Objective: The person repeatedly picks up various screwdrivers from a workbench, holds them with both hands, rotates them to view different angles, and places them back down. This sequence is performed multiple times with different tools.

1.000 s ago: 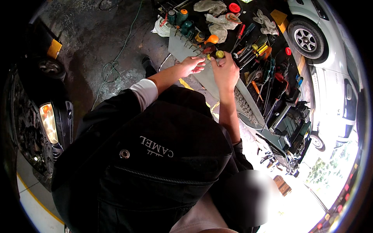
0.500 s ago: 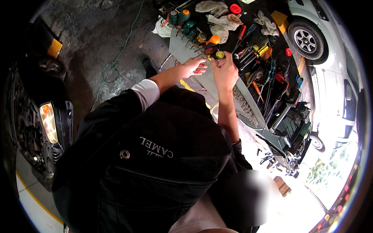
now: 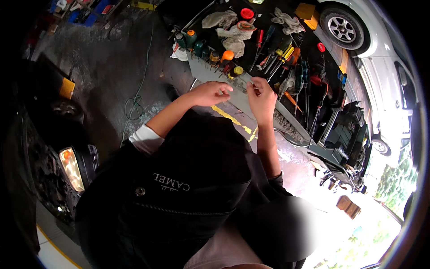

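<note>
My left hand (image 3: 212,93) hovers in front of a grey metal rack edge (image 3: 201,66), fingers bent and apart, with nothing visible in it. To its right my right hand (image 3: 263,96) is raised by the same edge. A gap shows between its thumb and fingers, and I see nothing held there. Closest to both hands is a screwdriver with a yellow handle end (image 3: 238,71), standing in the rack. Beside it an orange-handled screwdriver (image 3: 227,55) and several dark green-handled ones (image 3: 191,38) stand in the row.
Behind the rack, a dark work surface carries yellow-handled screwdrivers (image 3: 286,54), used work gloves (image 3: 233,33), a red round cap (image 3: 247,14) and pliers (image 3: 303,80). A white vehicle (image 3: 385,80) stands at the right. A green cable (image 3: 134,106) lies on the floor at the left.
Both hands have drawn back from the row of screwdrivers. The yellow-ended one, at my right fingertips before, now stands in the rack apart from them. The view has shifted slightly.
</note>
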The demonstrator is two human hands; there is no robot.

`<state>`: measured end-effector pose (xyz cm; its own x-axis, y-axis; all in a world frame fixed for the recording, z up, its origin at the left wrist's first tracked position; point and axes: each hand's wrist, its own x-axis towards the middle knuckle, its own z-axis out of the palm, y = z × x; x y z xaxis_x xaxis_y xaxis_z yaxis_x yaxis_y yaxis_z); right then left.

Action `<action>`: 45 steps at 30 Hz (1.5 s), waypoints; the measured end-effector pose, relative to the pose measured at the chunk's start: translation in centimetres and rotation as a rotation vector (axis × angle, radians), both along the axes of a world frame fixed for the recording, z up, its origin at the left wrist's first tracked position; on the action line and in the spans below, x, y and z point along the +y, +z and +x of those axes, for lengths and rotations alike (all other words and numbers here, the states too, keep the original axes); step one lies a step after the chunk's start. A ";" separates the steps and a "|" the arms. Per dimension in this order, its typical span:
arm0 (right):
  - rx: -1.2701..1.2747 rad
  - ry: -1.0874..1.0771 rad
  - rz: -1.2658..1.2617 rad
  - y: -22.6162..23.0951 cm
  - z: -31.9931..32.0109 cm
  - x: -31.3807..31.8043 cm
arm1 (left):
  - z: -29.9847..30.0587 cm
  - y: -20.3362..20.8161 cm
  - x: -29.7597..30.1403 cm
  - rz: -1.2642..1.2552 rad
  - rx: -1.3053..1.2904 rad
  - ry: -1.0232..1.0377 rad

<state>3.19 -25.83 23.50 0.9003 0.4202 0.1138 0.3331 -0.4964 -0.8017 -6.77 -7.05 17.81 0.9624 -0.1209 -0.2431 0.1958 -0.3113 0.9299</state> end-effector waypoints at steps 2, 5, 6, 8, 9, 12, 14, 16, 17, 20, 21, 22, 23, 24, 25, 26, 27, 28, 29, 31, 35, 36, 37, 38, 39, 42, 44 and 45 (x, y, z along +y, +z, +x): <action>0.015 -0.002 0.038 -0.1 -0.2 -0.5 | 0.2 3.8 0.1 -0.017 -0.071 -0.068; 0.016 -0.005 0.020 0.1 -1.2 -1.3 | 1.2 8.5 -0.2 -0.076 -0.191 -0.094; 0.020 -0.005 0.029 0.0 -1.6 -1.6 | 1.9 10.0 -0.3 -0.061 -0.236 -0.091; 0.074 -0.010 0.063 -0.4 -2.1 -1.9 | 3.2 12.0 -0.6 -0.008 -0.347 -0.029; 0.081 -0.006 0.070 -0.6 -2.4 -2.0 | 4.1 12.0 -0.7 0.088 -0.449 0.027; 0.087 0.010 0.068 -1.1 -3.2 -2.8 | 7.8 12.0 0.0 0.387 -0.528 0.041; 0.120 -0.008 0.048 -1.1 -3.7 -3.3 | 10.6 10.8 1.0 0.533 -0.534 0.034; 0.129 -0.025 0.058 -1.3 -4.2 -3.9 | 13.3 10.0 2.0 0.659 -0.611 0.016; 0.132 -0.033 0.067 -1.5 -4.4 -4.2 | 14.7 9.8 2.4 0.792 -0.552 -0.018; 0.117 -0.045 0.095 -2.0 -5.0 -4.7 | 18.3 10.1 3.4 1.008 -0.493 -0.117; 0.096 -0.049 0.102 -2.3 -5.1 -4.9 | 19.2 10.2 3.3 1.108 -0.488 -0.137; 0.074 -0.052 0.109 -2.3 -5.1 -5.1 | 20.0 10.1 3.1 1.156 -0.468 -0.166; 0.073 -0.052 0.124 -2.3 -5.1 -5.2 | 20.7 10.1 2.9 1.205 -0.447 -0.193; 0.074 -0.054 0.138 -2.2 -5.3 -5.4 | 21.4 9.9 2.8 1.218 -0.424 -0.205; 0.074 -0.055 0.151 -2.0 -5.3 -5.5 | 22.0 9.8 2.9 1.231 -0.401 -0.215; 0.091 -0.061 0.156 -1.7 -5.4 -5.6 | 22.5 9.6 2.9 1.245 -0.378 -0.224; 0.105 -0.070 0.160 -1.3 -5.4 -5.7 | 22.9 9.5 2.9 1.239 -0.351 -0.248; 0.120 -0.077 0.163 -1.0 -5.4 -5.9 | 23.2 9.5 3.0 1.233 -0.323 -0.271; 0.131 -0.084 0.157 -1.0 -5.4 -6.0 | 23.6 9.4 3.1 1.228 -0.294 -0.293; 0.157 -0.094 0.146 -1.0 -5.5 -6.1 | 24.1 9.4 3.0 1.240 -0.276 -0.294; 0.165 -0.101 0.176 -1.4 -5.4 -6.1 | 24.6 9.2 2.9 1.271 -0.257 -0.302; 0.178 -0.100 0.176 -1.3 -5.4 -6.2 | 24.5 9.0 3.0 1.256 -0.278 -0.295; 0.191 -0.097 0.176 -1.2 -5.4 -6.1 | 24.4 8.8 3.1 1.241 -0.297 -0.287; 0.182 -0.091 0.177 -1.0 -5.3 -6.0 | 24.5 8.7 3.1 1.245 -0.298 -0.286; 0.173 -0.081 0.178 -0.9 -5.1 -5.9 | 24.6 8.8 3.1 1.248 -0.297 -0.282; 0.154 -0.052 0.192 -0.6 -5.1 -5.6 | 24.1 8.9 3.1 1.257 -0.303 -0.249; 0.155 -0.036 0.199 -0.7 -5.0 -5.4 | 23.6 9.2 3.0 1.273 -0.312 -0.225; 0.161 -0.027 0.200 -0.9 -5.0 -5.3 | 23.3 9.3 3.0 1.287 -0.317 -0.215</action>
